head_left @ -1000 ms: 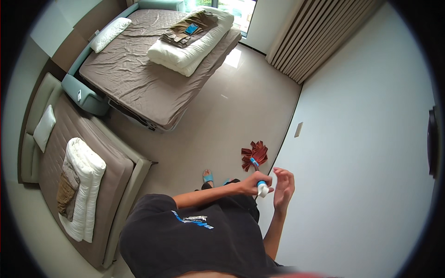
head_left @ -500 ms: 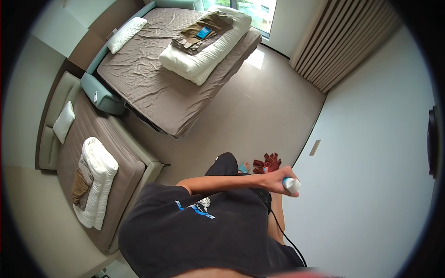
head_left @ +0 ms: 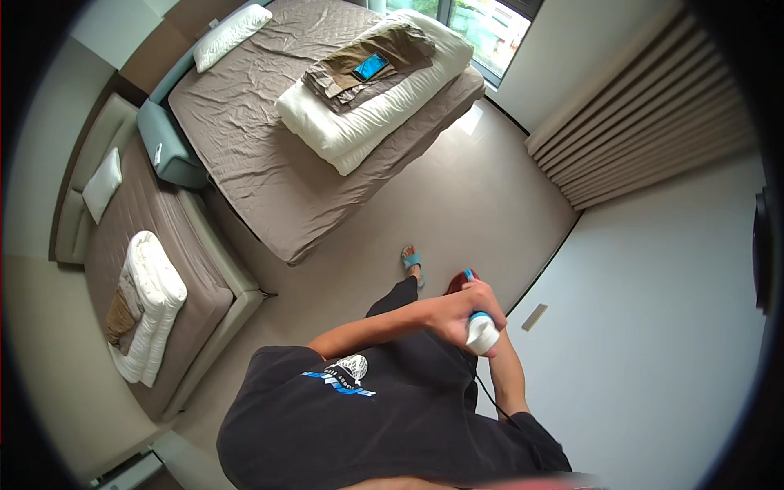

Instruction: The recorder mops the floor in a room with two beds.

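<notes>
My left hand (head_left: 452, 317) is closed around the upper end of a mop pole (head_left: 483, 335), whose white cap and blue ring point up at me. Beyond my fingers, part of the dark red mop head (head_left: 459, 282) shows low near the floor, with a bit of blue beside it. My right forearm (head_left: 510, 380) reaches forward under the left hand. The right hand's fingers are mostly hidden behind the left hand and the pole, so their grip does not show.
Ahead stands a large bed (head_left: 245, 155) with a folded white quilt (head_left: 327, 135), brown cloth and a phone (head_left: 371, 67). A smaller bed (head_left: 196, 278) is at left. The white wall (head_left: 637, 327) runs close on my right, below a pleated curtain (head_left: 653, 106). My sandalled foot (head_left: 412, 260) is on the floor.
My left hand and the pole's end have moved left and slightly nearer. Less of the red mop head shows. A foot has come forward, and the view has shifted.
</notes>
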### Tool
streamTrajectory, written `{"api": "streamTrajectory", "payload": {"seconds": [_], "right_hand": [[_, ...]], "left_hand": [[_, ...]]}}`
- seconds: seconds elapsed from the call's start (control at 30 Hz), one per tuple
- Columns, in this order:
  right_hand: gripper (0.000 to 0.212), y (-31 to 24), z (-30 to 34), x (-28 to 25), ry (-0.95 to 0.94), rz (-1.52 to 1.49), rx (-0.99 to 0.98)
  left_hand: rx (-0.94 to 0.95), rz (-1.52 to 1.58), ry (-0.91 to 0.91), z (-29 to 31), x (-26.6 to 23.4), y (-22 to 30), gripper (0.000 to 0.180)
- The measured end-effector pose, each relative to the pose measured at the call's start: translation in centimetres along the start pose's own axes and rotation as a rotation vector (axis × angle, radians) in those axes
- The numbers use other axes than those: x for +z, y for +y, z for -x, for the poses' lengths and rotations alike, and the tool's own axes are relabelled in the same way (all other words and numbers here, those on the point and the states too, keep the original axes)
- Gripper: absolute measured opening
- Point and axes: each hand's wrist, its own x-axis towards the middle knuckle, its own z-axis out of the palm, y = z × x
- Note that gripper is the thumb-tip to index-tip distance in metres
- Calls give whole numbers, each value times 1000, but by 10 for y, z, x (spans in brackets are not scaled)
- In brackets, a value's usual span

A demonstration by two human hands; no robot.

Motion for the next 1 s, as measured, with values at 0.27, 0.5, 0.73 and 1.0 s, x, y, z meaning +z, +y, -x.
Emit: {"api": "streamTrajectory", "payload": {"seconds": [0.27,0.5,0.73,1.0], "right_hand": [[25,-68,-232,76,232,-718,847],[29,-90,-298,120,61,-572,876],[27,-74,-341,64,-28,-549,907],[18,-109,-282,-1,-81,-224,903]], "left_hand": [[150,-238,354,-4,-100,41,31],[83,-545,645,-10,-76,51,32],[-153,-637,690,-60,-17,-17,24],[350,-649,1445,-140,48,-46,16]]}}
